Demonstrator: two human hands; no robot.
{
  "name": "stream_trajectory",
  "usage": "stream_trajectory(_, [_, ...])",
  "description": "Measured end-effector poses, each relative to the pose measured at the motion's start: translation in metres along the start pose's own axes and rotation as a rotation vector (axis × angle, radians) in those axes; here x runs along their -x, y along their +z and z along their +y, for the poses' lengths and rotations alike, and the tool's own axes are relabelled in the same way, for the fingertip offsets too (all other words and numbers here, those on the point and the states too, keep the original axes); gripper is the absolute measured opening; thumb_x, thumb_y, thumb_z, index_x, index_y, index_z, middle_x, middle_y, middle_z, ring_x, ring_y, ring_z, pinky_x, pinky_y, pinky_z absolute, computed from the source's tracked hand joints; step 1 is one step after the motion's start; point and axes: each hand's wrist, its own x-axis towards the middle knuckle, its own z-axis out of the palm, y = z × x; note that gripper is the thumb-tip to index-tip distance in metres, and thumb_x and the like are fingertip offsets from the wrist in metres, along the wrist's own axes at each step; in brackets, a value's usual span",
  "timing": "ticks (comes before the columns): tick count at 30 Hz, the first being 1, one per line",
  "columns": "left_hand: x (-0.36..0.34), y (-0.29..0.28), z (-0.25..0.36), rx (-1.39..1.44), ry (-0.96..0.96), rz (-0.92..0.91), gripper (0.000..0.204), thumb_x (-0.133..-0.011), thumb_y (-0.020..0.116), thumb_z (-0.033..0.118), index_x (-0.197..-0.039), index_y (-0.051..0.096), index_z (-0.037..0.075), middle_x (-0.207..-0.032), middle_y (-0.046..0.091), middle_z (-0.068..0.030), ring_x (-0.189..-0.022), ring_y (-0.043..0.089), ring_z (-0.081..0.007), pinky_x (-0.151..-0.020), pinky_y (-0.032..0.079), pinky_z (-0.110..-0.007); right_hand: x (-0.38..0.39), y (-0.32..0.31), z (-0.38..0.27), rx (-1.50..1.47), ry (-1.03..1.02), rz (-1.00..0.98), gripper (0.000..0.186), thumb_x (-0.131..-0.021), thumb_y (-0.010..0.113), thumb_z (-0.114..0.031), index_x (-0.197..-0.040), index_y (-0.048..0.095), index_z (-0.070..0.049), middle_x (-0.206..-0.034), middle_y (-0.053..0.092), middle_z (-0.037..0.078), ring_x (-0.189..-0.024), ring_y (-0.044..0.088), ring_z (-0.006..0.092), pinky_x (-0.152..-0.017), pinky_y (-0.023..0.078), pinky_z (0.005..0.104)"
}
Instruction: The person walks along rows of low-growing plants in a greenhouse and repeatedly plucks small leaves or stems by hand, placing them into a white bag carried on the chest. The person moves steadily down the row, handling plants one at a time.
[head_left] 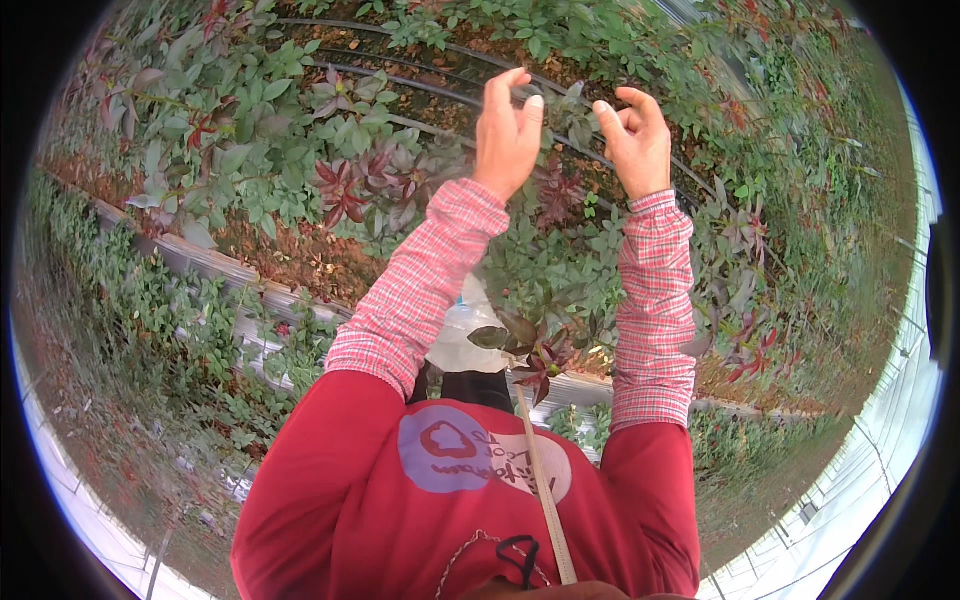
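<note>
Left hand (508, 145) raised over the plants, fingers curled, thumb apart; cannot tell whether it grips anything. Right hand (640, 150) level with it, well apart: thumb and forefinger bent with a gap between, other fingers curled and partly hidden, so hold also undetermined. Shoot (572, 108) with grey-green leaves stands between the two hands; contact unclear. Black pipes (420, 93) run along the soil to the left. Red leaves (342, 192) left of the left sleeve (415, 285). Whitish bag (463, 340) on the near side, between the forearms.
</note>
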Motion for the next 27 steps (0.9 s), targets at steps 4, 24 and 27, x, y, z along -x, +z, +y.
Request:
stream_trajectory(4, [0.03, -0.035, 0.047, 0.507, -0.431, -0.216, 0.047, -0.112, 0.034, 0.04, -0.141, 0.046, 0.005, -0.128, 0.062, -0.0104, -0.086, 0.062, -0.0114, -0.071, 0.049, -0.022, 0.061, 0.037, -0.041, 0.02, -0.236, -0.201, 0.023, -0.087, 0.074, -0.015, -0.104, 0.07, 0.0, -0.083, 0.069, 0.011, -0.069, 0.067, 0.0185, -0.064, 0.054, 0.0331])
stream_trajectory(24, [0.168, -0.073, 0.228, 0.623, -0.272, -1.052, 0.031, -0.108, 0.053, 0.025, -0.127, 0.059, 0.002, -0.1, 0.062, -0.0005, -0.074, 0.054, -0.0024, -0.058, 0.043, -0.018, 0.338, -0.035, -0.171, -0.398, 0.067, 0.458, 0.009, -0.102, 0.061, -0.006, -0.101, 0.059, 0.002, -0.09, 0.07, 0.009, -0.074, 0.069, 0.0132, -0.067, 0.058, 0.0263])
stream_trajectory(27, [0.204, -0.068, 0.231, 0.597, -0.203, -1.193, 0.025, -0.101, 0.061, 0.005, -0.124, 0.062, -0.003, -0.112, 0.062, -0.0026, -0.098, 0.063, -0.0092, -0.084, 0.056, -0.024, 0.388, -0.04, -0.158, -0.405, 0.13, 0.503, 0.008, -0.101, 0.062, -0.004, -0.099, 0.058, 0.002, -0.087, 0.068, 0.007, -0.074, 0.068, 0.0112, -0.066, 0.058, 0.0252])
